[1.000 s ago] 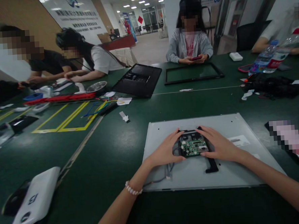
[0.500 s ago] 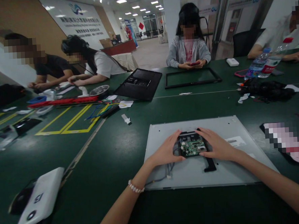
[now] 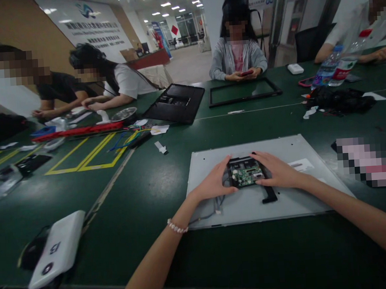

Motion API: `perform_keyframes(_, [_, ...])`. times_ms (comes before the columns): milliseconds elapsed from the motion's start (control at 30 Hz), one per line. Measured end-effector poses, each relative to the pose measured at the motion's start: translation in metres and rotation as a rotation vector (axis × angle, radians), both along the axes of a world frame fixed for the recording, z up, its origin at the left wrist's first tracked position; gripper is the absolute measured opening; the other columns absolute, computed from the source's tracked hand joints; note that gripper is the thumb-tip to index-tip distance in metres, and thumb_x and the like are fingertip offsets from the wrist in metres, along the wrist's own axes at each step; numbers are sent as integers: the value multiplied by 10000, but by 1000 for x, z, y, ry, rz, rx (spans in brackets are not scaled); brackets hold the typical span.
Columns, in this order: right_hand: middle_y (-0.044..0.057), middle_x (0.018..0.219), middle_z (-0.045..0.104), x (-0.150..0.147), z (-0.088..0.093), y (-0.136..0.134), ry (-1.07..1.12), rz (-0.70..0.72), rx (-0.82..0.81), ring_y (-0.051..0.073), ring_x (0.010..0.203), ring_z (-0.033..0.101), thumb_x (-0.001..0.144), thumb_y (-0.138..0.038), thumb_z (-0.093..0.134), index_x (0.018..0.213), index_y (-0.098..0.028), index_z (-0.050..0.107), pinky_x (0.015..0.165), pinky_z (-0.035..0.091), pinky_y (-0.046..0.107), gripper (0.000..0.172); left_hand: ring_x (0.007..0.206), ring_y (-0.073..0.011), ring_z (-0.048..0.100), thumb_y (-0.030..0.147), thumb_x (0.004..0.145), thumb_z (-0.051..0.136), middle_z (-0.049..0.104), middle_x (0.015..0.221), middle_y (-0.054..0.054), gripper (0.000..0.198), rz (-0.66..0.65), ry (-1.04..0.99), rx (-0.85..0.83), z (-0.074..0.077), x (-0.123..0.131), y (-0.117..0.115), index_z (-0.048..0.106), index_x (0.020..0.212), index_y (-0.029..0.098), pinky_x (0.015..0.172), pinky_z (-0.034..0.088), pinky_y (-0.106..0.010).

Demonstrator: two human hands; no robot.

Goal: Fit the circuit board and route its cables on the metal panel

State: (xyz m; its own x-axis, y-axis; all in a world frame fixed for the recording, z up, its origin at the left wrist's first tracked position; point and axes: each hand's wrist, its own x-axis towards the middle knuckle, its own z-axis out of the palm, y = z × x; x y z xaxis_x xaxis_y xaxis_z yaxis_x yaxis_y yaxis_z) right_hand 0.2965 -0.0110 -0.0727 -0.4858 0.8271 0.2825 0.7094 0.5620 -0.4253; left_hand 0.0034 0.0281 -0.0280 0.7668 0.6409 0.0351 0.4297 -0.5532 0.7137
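A green circuit board (image 3: pixel 246 175) sits in a black frame on the pale back of a flat display panel (image 3: pixel 307 200). My left hand (image 3: pixel 211 181) grips the frame's left side, thumb at its lower corner and fingers at the upper one. On the opposite side, my right hand (image 3: pixel 278 170) holds it the same way. A black strip (image 3: pixel 269 195) sticks out below the frame on the right. Thin grey cables (image 3: pixel 217 207) run out from under my left hand across the panel.
Across the green table lie a black back cover (image 3: pixel 177 102) and a black bezel (image 3: pixel 245 100). A white handheld device (image 3: pixel 57 251) is at the near left, a blurred-out phone (image 3: pixel 367 162) at the right. Bottles (image 3: pixel 345 67) stand far right. Several people sit around the table.
The panel and both hands appear slightly higher in the view, as the camera has tilted a little. Both hands keep their hold on the board's frame.
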Motion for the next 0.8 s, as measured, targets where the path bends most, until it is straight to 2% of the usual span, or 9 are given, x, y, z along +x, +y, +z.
perform_keyframes(200, [146,1540,354,1,2,-1,-16,-11,-7,361,1374,378,824,-551,598,1542,-263,204,1086,355,584,868,1434,-386,232,480,694,747,195,1581,-189,1128,-1,0,17,-1,2,-1,85,1562,196,1167,183,-594])
perform_keyframes(600, [108,1553,348,3,-1,-1,-35,-3,9,364,1379,374,823,-535,603,1559,-306,125,1082,367,588,907,1438,-397,228,465,685,755,205,1587,-156,1120,-17,-28,27,-7,2,3,97,1562,239,1176,169,-597])
perform_keyframes(800, [111,1551,341,4,-1,0,-28,-4,-5,362,1378,374,830,-539,603,1556,-302,144,1099,353,584,891,1437,-405,224,465,683,761,202,1589,-152,1131,-32,-31,15,-8,3,3,88,1565,244,1176,162,-607])
